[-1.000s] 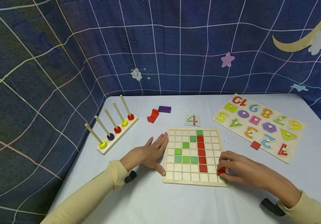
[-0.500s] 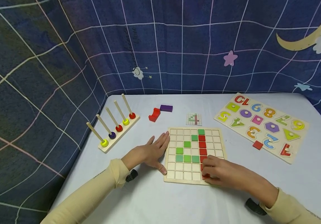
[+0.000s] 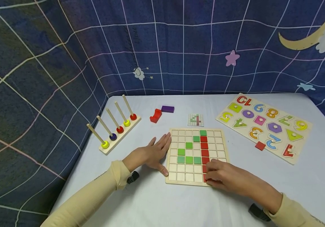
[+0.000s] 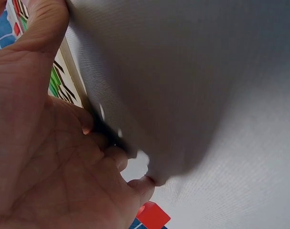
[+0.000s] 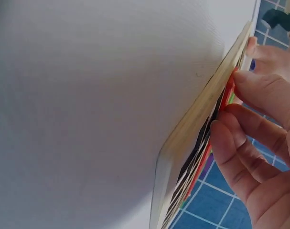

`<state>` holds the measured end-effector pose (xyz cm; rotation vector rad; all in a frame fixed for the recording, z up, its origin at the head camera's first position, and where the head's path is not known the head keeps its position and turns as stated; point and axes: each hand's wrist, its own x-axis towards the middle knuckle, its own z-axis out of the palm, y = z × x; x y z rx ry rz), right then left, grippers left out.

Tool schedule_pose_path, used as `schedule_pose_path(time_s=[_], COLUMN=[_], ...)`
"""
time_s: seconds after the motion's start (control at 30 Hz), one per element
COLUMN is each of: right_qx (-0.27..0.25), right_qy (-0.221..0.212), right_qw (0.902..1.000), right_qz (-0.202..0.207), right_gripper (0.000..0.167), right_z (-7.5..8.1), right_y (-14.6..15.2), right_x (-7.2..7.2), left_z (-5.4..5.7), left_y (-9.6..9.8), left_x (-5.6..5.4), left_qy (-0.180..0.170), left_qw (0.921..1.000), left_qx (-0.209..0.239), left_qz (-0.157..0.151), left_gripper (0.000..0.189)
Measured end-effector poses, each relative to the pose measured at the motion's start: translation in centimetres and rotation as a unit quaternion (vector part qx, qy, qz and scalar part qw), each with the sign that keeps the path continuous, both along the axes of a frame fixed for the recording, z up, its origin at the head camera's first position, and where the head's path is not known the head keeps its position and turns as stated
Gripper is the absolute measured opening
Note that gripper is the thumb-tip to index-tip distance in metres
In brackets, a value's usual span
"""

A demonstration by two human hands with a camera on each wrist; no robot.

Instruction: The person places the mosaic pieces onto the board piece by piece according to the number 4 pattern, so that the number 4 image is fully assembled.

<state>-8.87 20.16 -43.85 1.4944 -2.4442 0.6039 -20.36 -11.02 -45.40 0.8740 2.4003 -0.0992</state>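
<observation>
A wooden grid board [image 3: 189, 183] lies on the table with green tiles [image 3: 189, 160] in a slanting line and a row, and a column of red tiles [image 3: 204, 153]. My left hand [image 3: 155, 155] rests flat at the board's left edge, fingers spread and thumb at the lower left corner. Over the lower right of the board, my right hand [image 3: 227, 175] holds a red square tile [image 5: 229, 88] between thumb and forefinger, at the bottom cell of the red column. The hand hides most of that tile in the head view.
A pattern card [image 3: 195, 120] lies behind the board. A peg stand with coloured rings [image 3: 119, 135] is at left, a red curved block [image 3: 155, 116] and purple block [image 3: 168, 109] at back. At right are a number puzzle [image 3: 285, 145] and a loose red tile [image 3: 260, 145].
My right hand has moved left from the board's right edge, bringing the red tile to the bottom of the red column. Over the last half second it barely moves. The left hand stays put.
</observation>
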Motion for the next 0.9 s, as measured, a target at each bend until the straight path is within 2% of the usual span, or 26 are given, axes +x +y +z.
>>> schedule_pose_path(time_s=[0.1, 0.33, 0.4, 0.57, 0.63, 0.7, 0.83, 0.9], right_qx=[-0.002, 0.013, 0.017, 0.018, 0.019, 0.02, 0.017, 0.019], right_qy=[-0.001, -0.013, -0.014, -0.007, -0.013, -0.023, -0.043, -0.054], right_qw=[1.0, 0.9998, 0.9997, 0.9998, 0.9996, 0.9992, 0.9976, 0.9958], right_qz=[-0.002, -0.01, -0.009, -0.005, -0.013, -0.024, -0.051, -0.071], right_gripper=[0.022, 0.02, 0.018, 0.016, 0.016, 0.017, 0.017, 0.019], right_z=[0.0, 0.2, 0.2, 0.3, 0.4, 0.5, 0.8, 1.0], right_y=[0.1, 0.1, 0.2, 0.7, 1.2, 1.7, 3.1, 4.0], right_x=[0.0, 0.0, 0.0, -0.4, -0.5, -0.8, -1.4, -1.6], left_z=[0.4, -0.2, 0.3, 2.4, 2.8, 2.7, 1.6, 1.5], left_y=[0.1, 0.0, 0.1, 0.5, 0.6, 0.5, 0.1, 0.1], left_x=[0.2, -0.2, 0.1, 1.1, 1.3, 1.2, 0.7, 0.7], left_qy=[0.005, 0.005, 0.001, 0.005, 0.008, 0.008, 0.009, 0.011], left_qw=[1.0, 1.0, 1.0, 0.9998, 0.9997, 0.9997, 0.9999, 0.9998], left_qx=[-0.004, -0.004, -0.008, -0.021, -0.024, -0.022, -0.008, -0.007], left_qz=[-0.003, 0.001, 0.0, -0.004, -0.007, -0.007, -0.009, -0.012], left_gripper=[0.151, 0.155, 0.153, 0.145, 0.144, 0.146, 0.149, 0.149])
